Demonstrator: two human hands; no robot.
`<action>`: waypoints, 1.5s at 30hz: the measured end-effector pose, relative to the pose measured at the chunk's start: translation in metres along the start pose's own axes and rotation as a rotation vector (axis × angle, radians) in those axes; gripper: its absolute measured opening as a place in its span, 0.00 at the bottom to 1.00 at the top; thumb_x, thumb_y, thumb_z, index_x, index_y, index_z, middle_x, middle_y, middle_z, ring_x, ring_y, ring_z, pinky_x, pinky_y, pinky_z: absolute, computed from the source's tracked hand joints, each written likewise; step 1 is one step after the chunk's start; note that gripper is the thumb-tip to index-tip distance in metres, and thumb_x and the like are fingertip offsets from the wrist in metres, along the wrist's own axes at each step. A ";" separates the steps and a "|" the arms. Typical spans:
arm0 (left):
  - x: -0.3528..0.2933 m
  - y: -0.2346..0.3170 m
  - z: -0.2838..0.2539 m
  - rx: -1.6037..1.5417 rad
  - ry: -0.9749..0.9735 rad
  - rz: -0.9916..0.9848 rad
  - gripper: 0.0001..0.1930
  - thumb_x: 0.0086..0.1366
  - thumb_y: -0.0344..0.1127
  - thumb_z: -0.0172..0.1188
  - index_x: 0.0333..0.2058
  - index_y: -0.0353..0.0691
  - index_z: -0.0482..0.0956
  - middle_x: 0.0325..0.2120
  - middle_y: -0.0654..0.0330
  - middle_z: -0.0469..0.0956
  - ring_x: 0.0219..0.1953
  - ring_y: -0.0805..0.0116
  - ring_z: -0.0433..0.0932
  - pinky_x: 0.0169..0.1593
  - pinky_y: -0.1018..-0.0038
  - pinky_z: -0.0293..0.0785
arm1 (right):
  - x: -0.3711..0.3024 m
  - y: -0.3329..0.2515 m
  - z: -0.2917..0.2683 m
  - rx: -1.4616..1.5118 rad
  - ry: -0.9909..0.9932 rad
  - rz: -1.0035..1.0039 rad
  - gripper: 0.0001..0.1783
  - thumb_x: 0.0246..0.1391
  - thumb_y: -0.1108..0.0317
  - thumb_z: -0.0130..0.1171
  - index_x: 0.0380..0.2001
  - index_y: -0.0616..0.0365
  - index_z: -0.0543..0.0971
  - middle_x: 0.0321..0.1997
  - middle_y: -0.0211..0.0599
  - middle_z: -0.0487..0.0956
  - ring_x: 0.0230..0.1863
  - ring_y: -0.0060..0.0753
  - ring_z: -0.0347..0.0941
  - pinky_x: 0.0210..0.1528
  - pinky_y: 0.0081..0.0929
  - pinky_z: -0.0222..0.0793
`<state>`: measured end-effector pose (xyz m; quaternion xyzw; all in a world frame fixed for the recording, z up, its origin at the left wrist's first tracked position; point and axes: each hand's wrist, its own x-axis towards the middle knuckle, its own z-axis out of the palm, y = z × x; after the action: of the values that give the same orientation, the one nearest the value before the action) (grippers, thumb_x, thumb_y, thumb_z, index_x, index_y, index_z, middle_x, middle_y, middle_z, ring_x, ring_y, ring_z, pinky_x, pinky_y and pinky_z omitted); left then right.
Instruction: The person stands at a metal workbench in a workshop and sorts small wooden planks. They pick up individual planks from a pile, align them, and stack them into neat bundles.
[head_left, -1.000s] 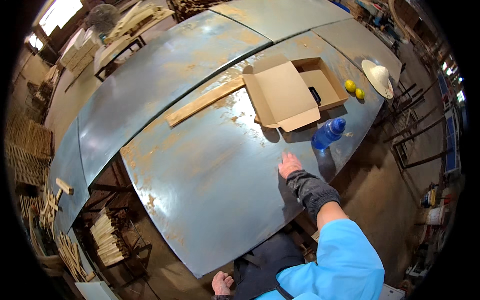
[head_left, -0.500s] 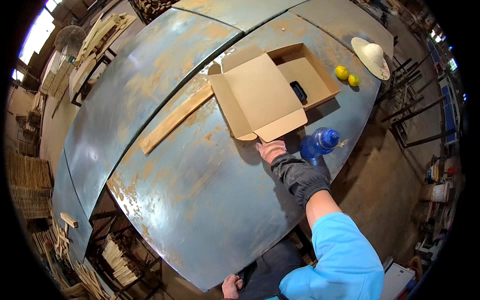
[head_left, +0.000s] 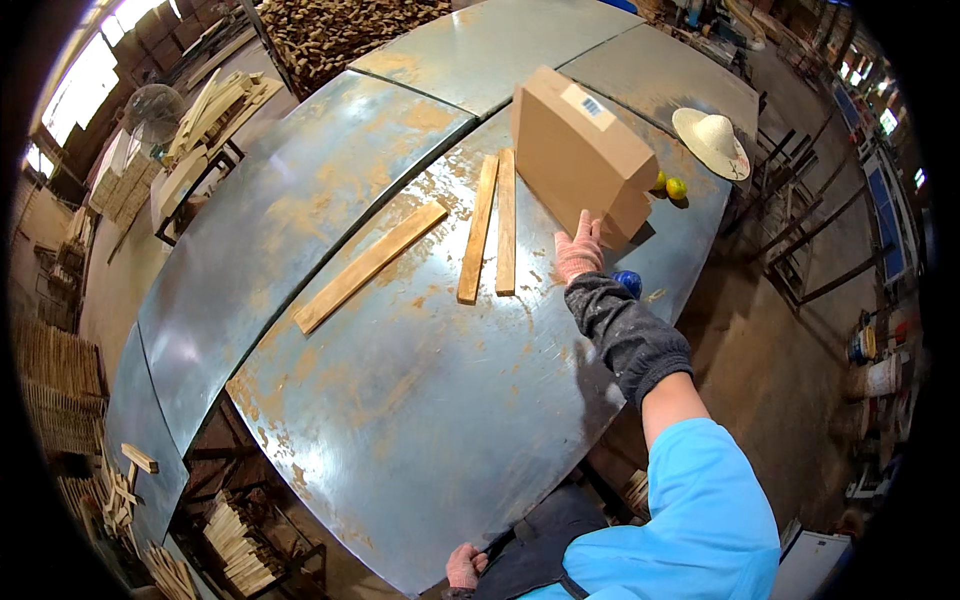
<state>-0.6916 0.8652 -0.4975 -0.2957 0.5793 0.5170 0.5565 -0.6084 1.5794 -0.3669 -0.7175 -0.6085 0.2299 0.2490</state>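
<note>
Carton tilted up on metal table, just ahead of nearer right hand, fingers splayed against it; long axis far-left to near-right; left hand well back, half-curled, grip unclear

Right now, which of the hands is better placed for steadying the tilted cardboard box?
Probably the right. The right hand is at the cardboard box, its fingers extended toward the lower side, though contact is unclear. The left hand hangs by the body, beside the table, far from the box.
</note>
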 end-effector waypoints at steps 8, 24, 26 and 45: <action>-0.007 0.000 -0.009 -0.019 -0.055 0.047 0.11 0.67 0.27 0.55 0.26 0.44 0.64 0.23 0.64 0.63 0.19 0.74 0.58 0.19 0.75 0.55 | -0.144 0.025 0.043 0.190 -0.520 -0.439 0.39 0.62 0.49 0.60 0.68 0.64 0.70 0.68 0.59 0.74 0.71 0.53 0.68 0.73 0.40 0.62; -0.162 -0.011 -0.216 -0.245 -0.016 0.640 0.17 0.71 0.37 0.65 0.52 0.32 0.84 0.36 0.69 0.81 0.39 0.78 0.77 0.50 0.79 0.75 | -0.624 0.117 0.050 0.040 -1.641 0.052 0.25 0.62 0.67 0.60 0.60 0.67 0.76 0.36 0.35 0.79 0.35 0.27 0.77 0.34 0.25 0.74; -0.202 -0.032 -0.261 -0.382 -0.046 0.809 0.15 0.71 0.35 0.65 0.51 0.33 0.84 0.39 0.68 0.83 0.42 0.78 0.78 0.51 0.80 0.74 | -0.672 0.115 0.067 -0.068 -1.718 -0.031 0.23 0.63 0.67 0.60 0.59 0.66 0.77 0.37 0.36 0.79 0.37 0.28 0.78 0.35 0.27 0.75; -0.521 0.060 -0.312 0.081 -0.879 2.047 0.15 0.71 0.43 0.65 0.43 0.36 0.87 0.38 0.56 0.83 0.41 0.53 0.83 0.45 0.59 0.79 | -0.949 0.048 0.191 -0.469 -2.111 -1.054 0.18 0.64 0.62 0.61 0.51 0.65 0.80 0.39 0.36 0.81 0.39 0.31 0.77 0.42 0.31 0.75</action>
<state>-0.7455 0.4713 -0.0343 0.5483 0.3190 0.7723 0.0339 -0.8385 0.6504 -0.5190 0.1334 -0.7580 0.4576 -0.4452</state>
